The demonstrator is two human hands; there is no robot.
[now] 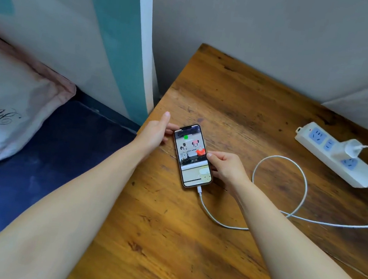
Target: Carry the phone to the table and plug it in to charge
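The phone (pixel 192 156) lies on the table (pixel 187 246), cable (pixel 214 220) plugged in (green charging mark showing); left hand (pixel 155 133) and right hand (pixel 226 166) loosely grip its edges, only letting go remains.

One wide-angle view looks forward and down from the person's head, close over a wooden surface (pixel 188 234) standing in a wall corner. Both forearms reach in from the bottom edge, and a bed (pixel 34 153) fills the left side.

Phone (pixel 193 156) lies on table (pixel 163 243) (power strip (pixel 334 153) far right).
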